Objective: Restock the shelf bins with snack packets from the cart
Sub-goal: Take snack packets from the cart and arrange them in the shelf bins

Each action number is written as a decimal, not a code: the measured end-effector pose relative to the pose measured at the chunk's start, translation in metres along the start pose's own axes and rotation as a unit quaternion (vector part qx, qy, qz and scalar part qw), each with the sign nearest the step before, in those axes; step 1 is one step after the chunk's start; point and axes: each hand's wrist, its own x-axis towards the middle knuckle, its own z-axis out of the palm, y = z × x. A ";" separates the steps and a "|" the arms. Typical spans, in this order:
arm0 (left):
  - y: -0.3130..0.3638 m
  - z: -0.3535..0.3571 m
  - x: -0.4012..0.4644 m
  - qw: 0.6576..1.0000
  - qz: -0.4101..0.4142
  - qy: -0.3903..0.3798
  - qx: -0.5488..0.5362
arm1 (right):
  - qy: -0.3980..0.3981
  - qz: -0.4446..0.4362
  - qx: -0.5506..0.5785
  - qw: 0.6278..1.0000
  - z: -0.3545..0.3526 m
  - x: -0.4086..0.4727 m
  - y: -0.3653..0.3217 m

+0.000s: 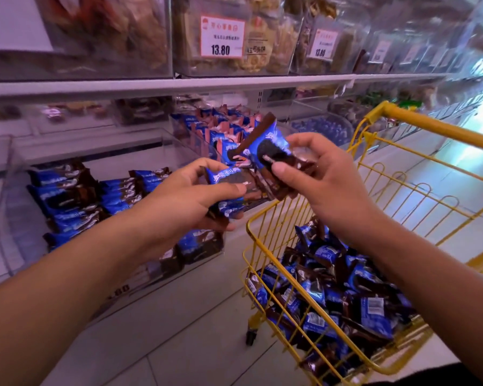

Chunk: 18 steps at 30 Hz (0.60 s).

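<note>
While both hands hover just left of the cart (pixel 379 190), each clutching snack packets (pixel 265 151), the left hand (pixel 184 199) sits nearer the shelf bin (pixel 17 218) than the right hand (pixel 326 176).

Snack packets: blue and dark brown wrappers printed with a sandwich cookie. My left hand (pixel 190 196) grips a small stack (pixel 234 188) at frame centre; my right hand (pixel 318 174) pinches one tilted packet (pixel 265 146) just above it. More packets (pixel 332 296) lie heaped in the yellow wire cart (pixel 396 174), lower right. Others (pixel 76 196) lie in rows in the clear shelf bin (pixel 11 218), left.
</note>
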 end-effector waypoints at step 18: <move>-0.005 -0.006 -0.008 0.984 0.109 0.077 0.114 | -0.052 0.198 0.318 0.926 0.001 0.001 0.001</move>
